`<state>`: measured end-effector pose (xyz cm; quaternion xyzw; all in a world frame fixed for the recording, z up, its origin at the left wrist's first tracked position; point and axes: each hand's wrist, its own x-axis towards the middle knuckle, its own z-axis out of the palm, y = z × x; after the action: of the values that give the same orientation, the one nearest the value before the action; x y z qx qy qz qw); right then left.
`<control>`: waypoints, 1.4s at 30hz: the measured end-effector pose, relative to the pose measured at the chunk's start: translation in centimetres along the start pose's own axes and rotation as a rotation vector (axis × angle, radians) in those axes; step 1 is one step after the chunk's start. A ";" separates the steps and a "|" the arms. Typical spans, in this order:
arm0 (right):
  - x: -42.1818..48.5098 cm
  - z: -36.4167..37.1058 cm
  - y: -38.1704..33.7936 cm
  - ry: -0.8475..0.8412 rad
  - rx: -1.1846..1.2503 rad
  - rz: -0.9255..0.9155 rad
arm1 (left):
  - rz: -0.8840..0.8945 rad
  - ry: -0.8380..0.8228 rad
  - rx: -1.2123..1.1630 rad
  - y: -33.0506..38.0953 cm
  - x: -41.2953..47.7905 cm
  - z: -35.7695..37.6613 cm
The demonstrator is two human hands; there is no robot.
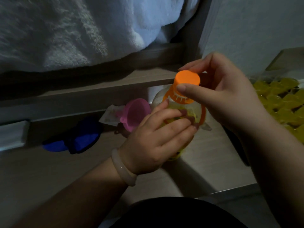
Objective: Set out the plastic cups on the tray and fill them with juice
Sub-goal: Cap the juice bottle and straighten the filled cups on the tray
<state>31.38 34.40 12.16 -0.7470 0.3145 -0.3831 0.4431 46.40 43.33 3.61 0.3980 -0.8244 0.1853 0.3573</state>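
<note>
I see the left hand [158, 135] wrapped around the shoulder of the one juice bottle [176, 105], held upright at centre. The right hand [227, 96] arches over it, thumb and fingers pinching its single orange cap [187, 79]. One pink funnel [136, 112] lies just behind. Juice-filled cups [279, 99] crowd the right edge, overlapping too much for me to count.

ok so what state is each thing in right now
juice bottle: upright, yellow juice inside, cap on
orange cap: sits on the bottle neck; how tight, cannot tell
left hand: grips the bottle body
right hand: pinches the cap
pink funnel: lies on its side behind the bottle, empty
cups: packed close together, filled with yellow juice
</note>
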 end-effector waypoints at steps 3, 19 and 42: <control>-0.2 0.7 0.0 0.126 -0.131 0.018 | 0.001 -0.001 0.013 0.0 -0.1 0.0; 0.3 -2.3 -2.7 -0.137 -0.992 -0.348 | 0.017 0.000 0.001 0.4 0.5 -0.2; 1.0 -0.6 -2.7 -0.013 -1.214 -0.387 | -0.053 0.029 -0.077 1.0 1.2 -0.9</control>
<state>31.73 34.47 15.08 -0.9106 0.3325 -0.2053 -0.1345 45.51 43.87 5.05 0.4029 -0.8148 0.1499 0.3890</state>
